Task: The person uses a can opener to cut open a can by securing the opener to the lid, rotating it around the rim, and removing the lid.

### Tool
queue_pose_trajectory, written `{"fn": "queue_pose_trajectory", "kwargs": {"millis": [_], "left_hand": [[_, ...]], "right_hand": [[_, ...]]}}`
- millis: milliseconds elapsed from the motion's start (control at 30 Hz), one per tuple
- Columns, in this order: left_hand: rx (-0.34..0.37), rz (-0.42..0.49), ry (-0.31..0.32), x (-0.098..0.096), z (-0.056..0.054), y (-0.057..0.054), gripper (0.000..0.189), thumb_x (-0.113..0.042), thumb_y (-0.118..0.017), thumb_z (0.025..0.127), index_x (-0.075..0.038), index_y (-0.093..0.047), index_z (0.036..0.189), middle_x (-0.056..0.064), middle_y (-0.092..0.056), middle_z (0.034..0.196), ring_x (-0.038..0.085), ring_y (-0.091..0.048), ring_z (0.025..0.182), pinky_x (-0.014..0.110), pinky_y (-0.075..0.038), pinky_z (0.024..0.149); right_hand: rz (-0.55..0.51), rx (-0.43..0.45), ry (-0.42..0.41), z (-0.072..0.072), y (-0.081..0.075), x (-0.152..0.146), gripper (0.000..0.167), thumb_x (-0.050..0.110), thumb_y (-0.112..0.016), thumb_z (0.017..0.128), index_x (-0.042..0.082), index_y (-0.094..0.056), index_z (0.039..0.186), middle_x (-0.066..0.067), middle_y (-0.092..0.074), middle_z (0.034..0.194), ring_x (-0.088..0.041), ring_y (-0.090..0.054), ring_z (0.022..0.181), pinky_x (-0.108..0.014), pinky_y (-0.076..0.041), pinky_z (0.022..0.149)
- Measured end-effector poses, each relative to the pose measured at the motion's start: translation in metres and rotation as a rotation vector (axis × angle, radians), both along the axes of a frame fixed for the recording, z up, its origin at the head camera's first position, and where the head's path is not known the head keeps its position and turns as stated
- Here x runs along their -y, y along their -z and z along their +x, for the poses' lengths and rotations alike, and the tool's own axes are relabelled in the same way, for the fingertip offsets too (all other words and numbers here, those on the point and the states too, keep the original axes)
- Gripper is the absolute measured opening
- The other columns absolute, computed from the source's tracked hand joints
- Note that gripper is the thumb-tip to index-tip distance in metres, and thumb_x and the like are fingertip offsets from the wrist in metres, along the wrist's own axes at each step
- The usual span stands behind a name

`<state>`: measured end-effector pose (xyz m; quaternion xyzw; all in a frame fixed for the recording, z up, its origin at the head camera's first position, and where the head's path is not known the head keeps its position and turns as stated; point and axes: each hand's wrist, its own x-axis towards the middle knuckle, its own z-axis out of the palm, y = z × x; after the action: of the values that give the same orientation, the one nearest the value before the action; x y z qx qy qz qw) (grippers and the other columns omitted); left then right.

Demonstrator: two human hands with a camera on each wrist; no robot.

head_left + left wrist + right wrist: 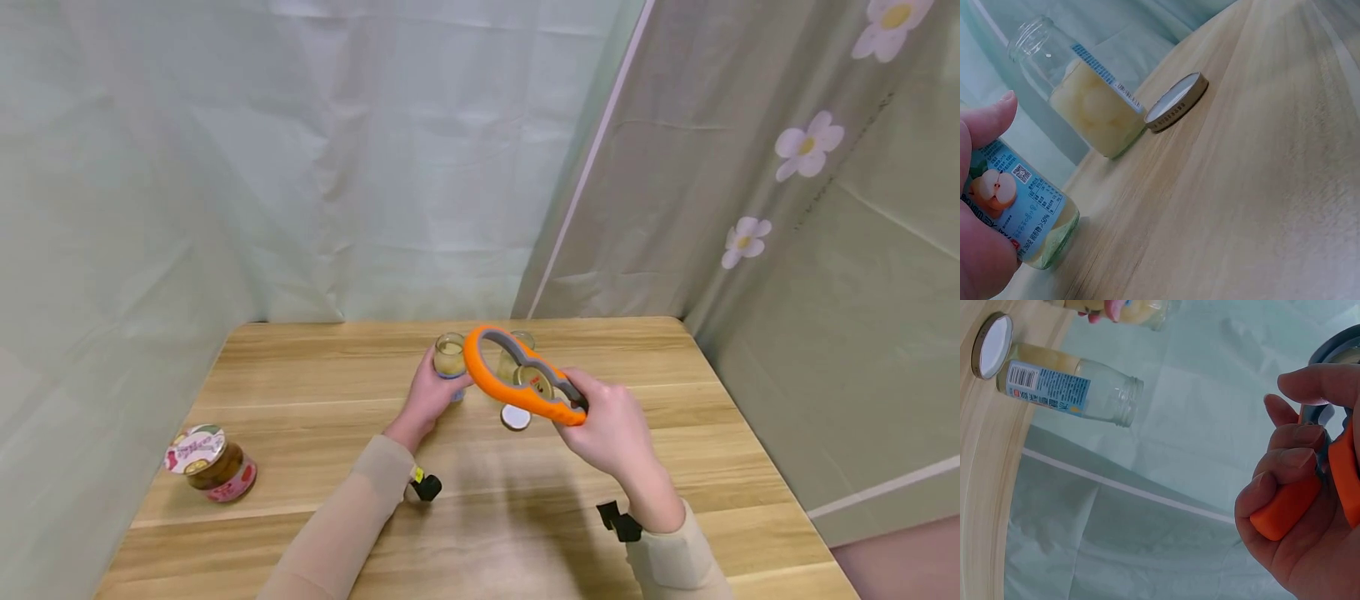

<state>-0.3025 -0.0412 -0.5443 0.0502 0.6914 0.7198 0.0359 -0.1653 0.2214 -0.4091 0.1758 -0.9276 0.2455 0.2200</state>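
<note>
My left hand [431, 393] grips a glass jar [1025, 203] with a blue label showing an apple. Its mouth is uncovered in the head view, with pale contents inside. My right hand [611, 425] holds an orange jar opener [517, 398] with grey inner edges, raised above the table. A gold lid [534, 382] with red marks shows within the opener's loop; I cannot tell how firmly it sits there. Beyond, a second lidless jar [1094, 103] of pale fruit stands on the table, partly hidden by the opener in the head view. Beside it a lid [516, 417] lies white side up.
On the left of the wooden table [315, 500] stands a jar [217, 471] of dark contents with a pink label and a patterned lid. Pale curtains [420, 167] hang behind the table and at both sides.
</note>
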Motion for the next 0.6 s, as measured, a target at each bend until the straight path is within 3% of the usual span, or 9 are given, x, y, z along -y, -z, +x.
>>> {"fn": "queue_pose_trajectory", "kwargs": {"millis": [300, 600], "left_hand": [[-0.008, -0.012, -0.011, 0.0005, -0.0077, 0.0044, 0.074, -0.009, -0.089, 0.087, -0.018, -0.052, 0.15, 0.013, -0.062, 0.136, 0.034, -0.059, 0.12, 0.055, -0.046, 0.108], [-0.069, -0.115, 0.005, 0.0008, -0.0091, 0.0061, 0.075, -0.012, -0.088, 0.089, -0.019, -0.05, 0.152, 0.01, -0.062, 0.137, 0.034, -0.058, 0.126, 0.056, -0.043, 0.111]], "right_hand": [[0.004, 0.015, -0.014, 0.0, 0.001, 0.0031, 0.025, 0.009, -0.079, 0.08, 0.02, -0.071, 0.101, 0.015, -0.033, 0.062, -0.006, -0.033, 0.051, -0.027, -0.029, 0.049], [0.007, 0.014, -0.021, -0.0016, 0.0007, 0.0042, 0.029, 0.011, -0.081, 0.078, 0.021, -0.072, 0.104, 0.015, -0.034, 0.062, -0.007, -0.036, 0.052, -0.027, -0.03, 0.049]]}}
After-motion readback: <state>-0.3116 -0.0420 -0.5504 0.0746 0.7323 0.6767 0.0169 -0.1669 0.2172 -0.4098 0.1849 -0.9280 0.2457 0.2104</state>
